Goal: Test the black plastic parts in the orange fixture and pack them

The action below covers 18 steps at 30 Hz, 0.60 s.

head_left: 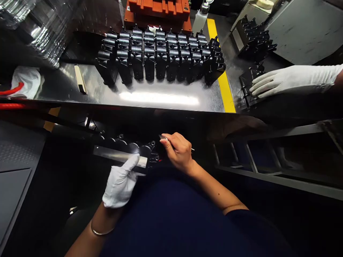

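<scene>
Head view: black housings (158, 60), steel bench (160, 98) (yellow stripe (226, 89)).

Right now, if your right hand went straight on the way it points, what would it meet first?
Probably the bossed end of the black moulded part that your gloved left hand holds, just ahead of your right hand; the dim light makes depth uncertain.

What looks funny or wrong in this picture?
The hands don't match! The left hand wears a white glove, but the right hand, pinching a small thin tool, is bare. A co-worker's hand is gloved too, so the bare one stands out.
</scene>
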Each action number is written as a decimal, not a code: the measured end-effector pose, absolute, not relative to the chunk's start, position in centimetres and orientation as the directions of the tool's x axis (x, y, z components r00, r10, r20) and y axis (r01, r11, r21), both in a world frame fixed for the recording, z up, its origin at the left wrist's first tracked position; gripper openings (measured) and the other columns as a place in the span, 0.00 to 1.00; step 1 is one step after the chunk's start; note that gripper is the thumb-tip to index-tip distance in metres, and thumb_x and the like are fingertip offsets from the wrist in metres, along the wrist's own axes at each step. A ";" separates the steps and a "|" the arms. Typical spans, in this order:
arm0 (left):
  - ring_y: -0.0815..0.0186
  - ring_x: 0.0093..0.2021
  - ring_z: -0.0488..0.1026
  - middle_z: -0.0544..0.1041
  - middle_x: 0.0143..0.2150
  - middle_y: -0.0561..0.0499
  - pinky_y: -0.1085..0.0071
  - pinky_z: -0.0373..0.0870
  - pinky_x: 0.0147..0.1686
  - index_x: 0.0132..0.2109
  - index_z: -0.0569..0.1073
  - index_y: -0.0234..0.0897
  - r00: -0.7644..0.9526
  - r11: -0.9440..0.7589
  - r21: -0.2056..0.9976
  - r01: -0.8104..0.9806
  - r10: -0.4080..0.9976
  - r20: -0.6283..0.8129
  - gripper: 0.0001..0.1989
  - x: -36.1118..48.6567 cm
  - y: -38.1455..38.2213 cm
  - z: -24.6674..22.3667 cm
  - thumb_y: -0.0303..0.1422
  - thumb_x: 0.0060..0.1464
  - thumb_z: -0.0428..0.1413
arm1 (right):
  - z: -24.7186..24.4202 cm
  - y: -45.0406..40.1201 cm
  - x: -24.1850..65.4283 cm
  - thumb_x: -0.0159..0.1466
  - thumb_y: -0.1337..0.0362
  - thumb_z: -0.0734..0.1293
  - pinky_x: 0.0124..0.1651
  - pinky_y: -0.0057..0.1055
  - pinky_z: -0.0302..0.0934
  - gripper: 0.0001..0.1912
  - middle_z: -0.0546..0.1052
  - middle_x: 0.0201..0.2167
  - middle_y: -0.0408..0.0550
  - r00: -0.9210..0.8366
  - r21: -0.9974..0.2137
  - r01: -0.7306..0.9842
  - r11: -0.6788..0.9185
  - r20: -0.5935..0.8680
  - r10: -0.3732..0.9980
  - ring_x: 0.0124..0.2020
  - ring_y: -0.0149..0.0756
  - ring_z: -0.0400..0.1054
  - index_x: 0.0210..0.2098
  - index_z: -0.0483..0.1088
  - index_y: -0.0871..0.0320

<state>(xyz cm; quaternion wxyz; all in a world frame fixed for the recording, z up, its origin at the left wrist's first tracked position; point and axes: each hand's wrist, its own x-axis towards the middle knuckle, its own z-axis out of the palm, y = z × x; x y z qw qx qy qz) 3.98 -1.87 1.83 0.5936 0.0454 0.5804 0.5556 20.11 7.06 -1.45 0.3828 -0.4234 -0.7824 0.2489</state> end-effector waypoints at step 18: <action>0.56 0.43 0.78 0.80 0.38 0.49 0.73 0.80 0.28 0.34 0.79 0.36 -0.443 0.369 0.831 -0.416 0.716 -0.539 0.12 4.5 -2.2 2.3 0.30 0.38 0.68 | 0.2 6.6 20.6 0.69 0.60 0.59 0.29 0.26 0.57 0.19 0.72 0.20 0.45 -0.601 -0.655 0.430 0.621 0.306 0.738 0.22 0.28 0.64 0.25 0.71 0.59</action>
